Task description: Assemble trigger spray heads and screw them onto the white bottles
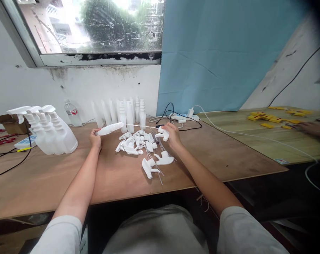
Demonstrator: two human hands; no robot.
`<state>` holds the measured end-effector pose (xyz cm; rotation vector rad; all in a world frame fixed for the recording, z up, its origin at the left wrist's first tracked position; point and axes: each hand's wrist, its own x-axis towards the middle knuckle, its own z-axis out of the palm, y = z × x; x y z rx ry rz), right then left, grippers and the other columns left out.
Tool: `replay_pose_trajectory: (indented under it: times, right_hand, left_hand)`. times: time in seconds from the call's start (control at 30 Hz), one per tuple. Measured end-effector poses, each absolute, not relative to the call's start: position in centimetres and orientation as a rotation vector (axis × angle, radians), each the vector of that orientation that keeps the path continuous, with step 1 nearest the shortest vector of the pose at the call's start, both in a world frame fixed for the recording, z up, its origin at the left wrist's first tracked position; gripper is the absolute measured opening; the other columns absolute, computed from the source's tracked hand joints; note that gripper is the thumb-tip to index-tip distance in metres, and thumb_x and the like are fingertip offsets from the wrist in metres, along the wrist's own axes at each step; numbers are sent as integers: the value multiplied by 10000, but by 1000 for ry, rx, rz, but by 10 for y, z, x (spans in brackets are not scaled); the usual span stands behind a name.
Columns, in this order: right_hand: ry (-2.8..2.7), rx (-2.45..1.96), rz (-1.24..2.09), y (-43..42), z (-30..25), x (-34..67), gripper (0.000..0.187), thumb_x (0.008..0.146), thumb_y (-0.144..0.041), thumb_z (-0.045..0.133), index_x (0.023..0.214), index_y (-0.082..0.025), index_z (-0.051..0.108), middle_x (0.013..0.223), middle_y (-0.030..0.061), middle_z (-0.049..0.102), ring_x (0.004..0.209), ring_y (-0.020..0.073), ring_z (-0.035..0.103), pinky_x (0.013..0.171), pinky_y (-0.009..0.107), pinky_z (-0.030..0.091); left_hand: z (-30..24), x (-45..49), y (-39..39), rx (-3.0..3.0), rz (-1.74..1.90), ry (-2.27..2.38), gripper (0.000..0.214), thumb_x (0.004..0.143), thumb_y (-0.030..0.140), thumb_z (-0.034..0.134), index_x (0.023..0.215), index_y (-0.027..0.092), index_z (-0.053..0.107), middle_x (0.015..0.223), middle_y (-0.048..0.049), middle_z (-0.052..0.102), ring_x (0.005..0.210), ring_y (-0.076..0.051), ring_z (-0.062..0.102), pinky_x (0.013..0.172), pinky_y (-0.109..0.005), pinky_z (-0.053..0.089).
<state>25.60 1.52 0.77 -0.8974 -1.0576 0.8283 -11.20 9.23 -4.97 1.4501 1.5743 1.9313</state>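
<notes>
My left hand point(95, 139) is closed round the base of a white plastic bottle point(110, 129) held on its side, neck pointing right. My right hand point(171, 136) grips a white trigger spray head point(162, 133) whose thin dip tube point(144, 126) runs left toward the bottle's neck. Between and below my hands lies a pile of loose white spray heads point(138, 143) and thin tubes point(156, 165) on the brown wooden table point(117, 176).
Finished spray bottles point(52, 132) lie at the left. Empty white bottles point(122, 113) stand in a row by the wall, beside a clear water bottle point(72, 113). A power strip with cables point(183, 117) sits behind. Yellow parts point(271, 118) and another person's hand point(312, 128) are at right.
</notes>
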Motion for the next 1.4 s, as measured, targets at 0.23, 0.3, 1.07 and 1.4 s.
replay_pose_trajectory:
  times: [0.23, 0.3, 1.07, 1.4]
  right_hand:
    - [-1178, -863, 712, 14, 2, 247, 389, 613, -389, 773, 863, -199, 542, 732, -42, 559, 601, 107, 505, 538, 218, 413]
    - [-1212, -846, 674, 17, 4, 248, 398, 631, -404, 770, 896, -198, 556, 804, -20, 590, 675, 125, 544, 608, 239, 452]
    - [-2405, -318, 229, -32, 157, 202, 344, 778, -205, 590, 1104, -277, 673, 1045, -10, 676, 943, 204, 586, 897, 377, 410]
    - [-2541, -278, 114, -26, 162, 187, 326, 740, -157, 544, 1029, -256, 659, 984, -12, 666, 911, 204, 563, 969, 413, 326]
  left_hand:
    - [-34, -90, 84, 1697, 1791, 1448, 323, 596, 166, 634, 918, 157, 651, 1019, -71, 647, 1011, -247, 580, 917, -348, 452]
    - [-25, -77, 79, 1790, 1730, 1375, 379, 625, 233, 683, 998, 168, 664, 1057, -72, 650, 1010, -248, 589, 913, -345, 457]
    - [-5, -18, -80, 2034, 1025, 1212, 386, 713, 296, 693, 1042, 255, 495, 907, -7, 637, 755, -190, 619, 655, -312, 518]
    - [24, -25, -100, 2141, 917, 1271, 452, 717, 484, 719, 1040, 256, 501, 973, -50, 625, 782, -227, 617, 625, -313, 471]
